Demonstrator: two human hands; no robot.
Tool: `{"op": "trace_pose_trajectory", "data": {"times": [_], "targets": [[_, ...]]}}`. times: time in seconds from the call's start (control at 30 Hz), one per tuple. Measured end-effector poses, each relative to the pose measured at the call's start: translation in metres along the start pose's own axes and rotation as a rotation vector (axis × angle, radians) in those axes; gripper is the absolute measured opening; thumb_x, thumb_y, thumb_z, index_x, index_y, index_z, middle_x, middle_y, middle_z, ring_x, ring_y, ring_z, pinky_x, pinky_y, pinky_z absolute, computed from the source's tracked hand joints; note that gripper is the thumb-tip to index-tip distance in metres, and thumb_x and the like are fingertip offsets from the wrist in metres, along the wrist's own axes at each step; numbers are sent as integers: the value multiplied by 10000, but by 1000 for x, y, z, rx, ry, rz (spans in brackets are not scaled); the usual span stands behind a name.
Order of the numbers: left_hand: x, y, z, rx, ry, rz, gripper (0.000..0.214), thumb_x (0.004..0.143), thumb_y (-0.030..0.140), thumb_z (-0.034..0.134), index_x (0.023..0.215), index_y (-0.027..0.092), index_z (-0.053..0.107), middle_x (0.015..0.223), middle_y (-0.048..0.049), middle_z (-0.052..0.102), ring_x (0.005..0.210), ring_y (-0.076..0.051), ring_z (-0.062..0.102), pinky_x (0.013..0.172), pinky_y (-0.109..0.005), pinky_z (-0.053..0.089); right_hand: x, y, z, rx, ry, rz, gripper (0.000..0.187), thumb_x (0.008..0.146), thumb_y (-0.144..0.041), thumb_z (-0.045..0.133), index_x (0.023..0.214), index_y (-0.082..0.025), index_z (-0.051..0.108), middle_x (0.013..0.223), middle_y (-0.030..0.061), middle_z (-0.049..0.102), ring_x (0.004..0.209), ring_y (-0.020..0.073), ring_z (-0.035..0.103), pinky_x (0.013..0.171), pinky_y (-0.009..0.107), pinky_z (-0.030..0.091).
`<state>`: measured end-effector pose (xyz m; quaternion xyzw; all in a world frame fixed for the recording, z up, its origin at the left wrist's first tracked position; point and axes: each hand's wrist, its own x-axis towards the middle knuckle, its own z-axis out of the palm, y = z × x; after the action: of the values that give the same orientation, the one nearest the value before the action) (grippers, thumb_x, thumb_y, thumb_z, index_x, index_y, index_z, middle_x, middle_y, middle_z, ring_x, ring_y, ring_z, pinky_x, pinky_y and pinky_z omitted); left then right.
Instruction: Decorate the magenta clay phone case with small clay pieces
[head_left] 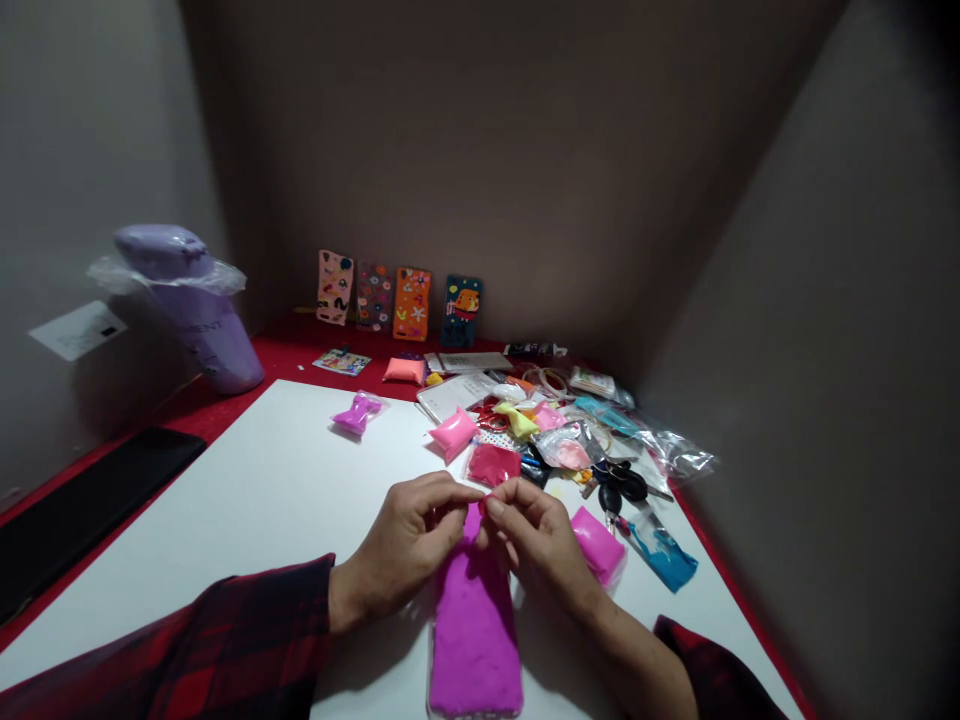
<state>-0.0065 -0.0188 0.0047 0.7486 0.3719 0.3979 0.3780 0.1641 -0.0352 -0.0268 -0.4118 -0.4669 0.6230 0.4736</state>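
Observation:
A phone case (476,640) covered in purple clay lies flat on the white board before me. Over its far end my right hand (536,535) is closed, thumb and fingertips pinching a small bit of red clay (484,505). My left hand (416,530) is curled from the other side, its index fingertip meeting that same bit; whether its thumb grips anything is hidden. Just beyond my fingers sits a packet of red clay (493,465). A packet of magenta clay (598,545) rests to the right of my right hand.
Several clay packets, scissors (491,418), keys (619,485) and a blue packet (664,550) clutter the right side. Four decorated cases, including an orange one (412,303), lean on the back wall. At left stand a purple tumbler (206,330) and a black slab (97,510).

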Motion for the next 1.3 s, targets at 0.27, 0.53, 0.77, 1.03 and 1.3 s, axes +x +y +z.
{"op": "trace_pose_trajectory", "data": {"times": [0.27, 0.53, 0.77, 1.03, 1.3], "targets": [[0, -3, 2, 10, 12, 23, 253, 793, 73, 496, 906, 127, 715, 755, -45, 649, 658, -130, 559, 610, -236, 430, 0, 0, 1, 12, 23, -9, 254, 837, -370, 648, 761, -153, 542, 589, 0, 644, 411, 51, 436, 403, 159, 285], [0, -3, 1, 10, 26, -10, 237, 795, 105, 498, 925, 122, 696, 753, -45, 648, 637, -131, 546, 589, -242, 421, 1, 0, 1, -9, 17, -21, 249, 836, -364, 650, 758, -150, 549, 585, 4, 641, 439, 62, 478, 421, 161, 330], [0, 2, 3, -89, -29, -168, 151, 825, 239, 563, 843, 125, 660, 701, -31, 643, 611, -125, 544, 548, -224, 412, 0, -1, 1, -16, 20, -34, 249, 820, -359, 668, 756, -139, 571, 606, 11, 634, 516, 85, 529, 479, 179, 376], [4, 2, 3, -290, -26, -352, 171, 781, 283, 607, 701, 135, 578, 622, 11, 559, 517, -89, 485, 468, -198, 377, 0, 0, 1, -61, 18, -46, 253, 825, -381, 657, 790, -140, 585, 626, 4, 628, 523, 84, 513, 495, 190, 365], [7, -1, 1, -368, -35, -387, 159, 767, 283, 628, 751, 130, 589, 641, 11, 574, 483, -75, 474, 454, -196, 378, 0, -2, 2, -82, 9, -39, 280, 833, -399, 640, 746, -149, 547, 613, 10, 637, 494, 87, 504, 471, 191, 348]]}}
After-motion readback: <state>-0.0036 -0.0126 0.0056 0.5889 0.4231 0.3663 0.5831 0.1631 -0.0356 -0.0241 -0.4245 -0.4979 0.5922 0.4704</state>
